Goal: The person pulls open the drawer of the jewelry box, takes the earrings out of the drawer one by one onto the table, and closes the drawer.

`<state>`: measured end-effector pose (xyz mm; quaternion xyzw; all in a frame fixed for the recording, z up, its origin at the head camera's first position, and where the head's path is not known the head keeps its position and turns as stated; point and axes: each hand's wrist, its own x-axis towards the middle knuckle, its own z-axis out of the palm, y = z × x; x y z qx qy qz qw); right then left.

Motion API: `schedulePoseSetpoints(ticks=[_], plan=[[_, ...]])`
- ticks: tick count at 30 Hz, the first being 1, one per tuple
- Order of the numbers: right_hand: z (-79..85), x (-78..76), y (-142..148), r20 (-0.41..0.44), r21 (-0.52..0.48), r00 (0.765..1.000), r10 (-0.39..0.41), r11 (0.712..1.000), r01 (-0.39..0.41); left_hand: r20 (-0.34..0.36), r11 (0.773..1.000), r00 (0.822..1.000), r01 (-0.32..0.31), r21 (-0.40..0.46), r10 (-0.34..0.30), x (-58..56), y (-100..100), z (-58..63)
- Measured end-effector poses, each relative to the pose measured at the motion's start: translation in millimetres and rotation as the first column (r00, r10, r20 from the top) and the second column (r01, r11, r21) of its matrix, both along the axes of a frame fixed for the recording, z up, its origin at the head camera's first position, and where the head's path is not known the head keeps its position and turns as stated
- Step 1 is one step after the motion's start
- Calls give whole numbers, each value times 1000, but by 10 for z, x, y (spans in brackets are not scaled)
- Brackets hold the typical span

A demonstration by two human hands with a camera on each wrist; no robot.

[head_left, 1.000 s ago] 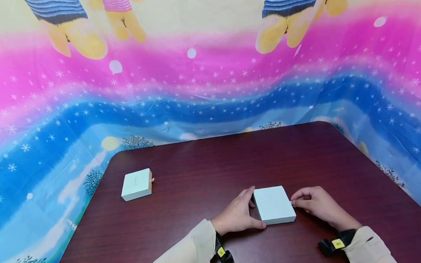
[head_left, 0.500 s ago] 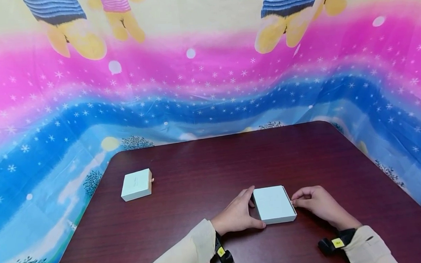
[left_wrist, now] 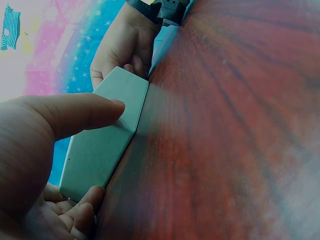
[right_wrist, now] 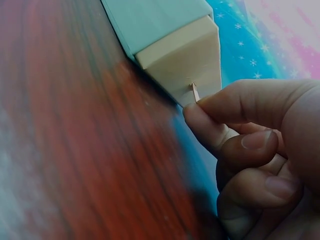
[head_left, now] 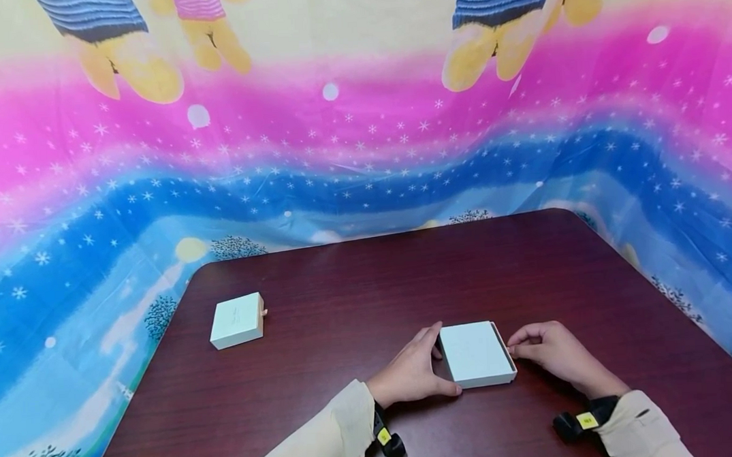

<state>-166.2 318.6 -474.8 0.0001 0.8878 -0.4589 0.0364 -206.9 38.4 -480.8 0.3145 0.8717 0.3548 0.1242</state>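
Observation:
A flat white drawer box (head_left: 476, 353) lies on the table in front of me. My left hand (head_left: 409, 371) holds its left end, with the thumb along the near side and the fingers around the far corner. In the right wrist view, the cream inner drawer (right_wrist: 187, 57) sticks out a little from the pale sleeve. My right hand (head_left: 558, 358) pinches the small ribbon tab (right_wrist: 195, 93) on the drawer's end between thumb and index finger, its other fingers curled. What the drawer contains is hidden under the sleeve.
A second, smaller white box (head_left: 238, 321) with a tab on its right side sits at the table's far left. The dark red wooden table (head_left: 357, 297) has rounded far corners. A printed pink and blue curtain (head_left: 362, 133) hangs behind it.
The drawer has slid slightly out to the right, opening a narrow dark gap along the box's right edge. My right hand has shifted very little, and my left hand keeps its place.

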Motion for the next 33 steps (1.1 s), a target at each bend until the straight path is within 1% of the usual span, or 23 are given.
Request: schedulePoseSetpoints(ticks=[7, 16, 23, 33], plan=[[11, -7, 19, 9, 17, 1000, -14, 1000, 13, 5, 1000, 1000, 5, 0, -5, -1, -3, 9], [15, 17, 19, -27, 26, 1000, -9, 1000, 10, 16, 1000, 1000, -1, -4, 2, -2, 2, 10], [10, 15, 25, -49, 32, 999, -12, 999, 14, 7, 1000, 1000, -2, -10, 2, 3, -4, 14], [21, 24, 29, -43, 41, 999, -17, 999, 19, 8, 1000, 1000, -1, -6, 1, 5, -14, 19]])
